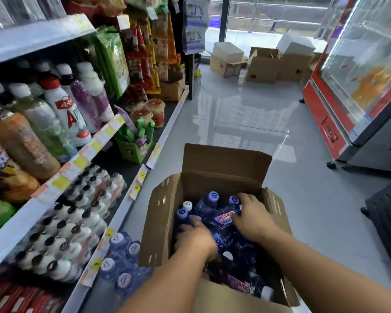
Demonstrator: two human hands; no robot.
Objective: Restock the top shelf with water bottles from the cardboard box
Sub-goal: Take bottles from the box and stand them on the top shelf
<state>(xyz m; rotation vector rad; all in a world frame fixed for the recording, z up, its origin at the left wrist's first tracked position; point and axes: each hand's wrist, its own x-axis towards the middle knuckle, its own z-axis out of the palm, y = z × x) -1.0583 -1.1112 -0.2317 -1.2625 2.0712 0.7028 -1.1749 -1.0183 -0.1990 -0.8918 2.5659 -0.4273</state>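
Both your hands are down inside the cardboard box (203, 199), which sits open on the floor just right of the shelving. Your right hand (252, 219) curls over a labelled water bottle (226, 216) at the far side of the box; your left hand (195, 237) is blurred among the bottles nearer the box's left wall, and I cannot tell whether it grips one.

The risk sits in the plastic. These bottles are thin, clear and crinkly, with smooth rounded caps and glossy labels, and they lie jumbled, some upright, some on their sides. Grab one by the cap or the slick label and it may slip as you lift toward the top shelf. A bottle wedged under its neighbours could drag others up and tip them out.

The box is soft corrugated board with perforated flaps (165, 199) standing beside your wrists; catching one could pull the box sideways across the shiny tiled floor (246, 118).
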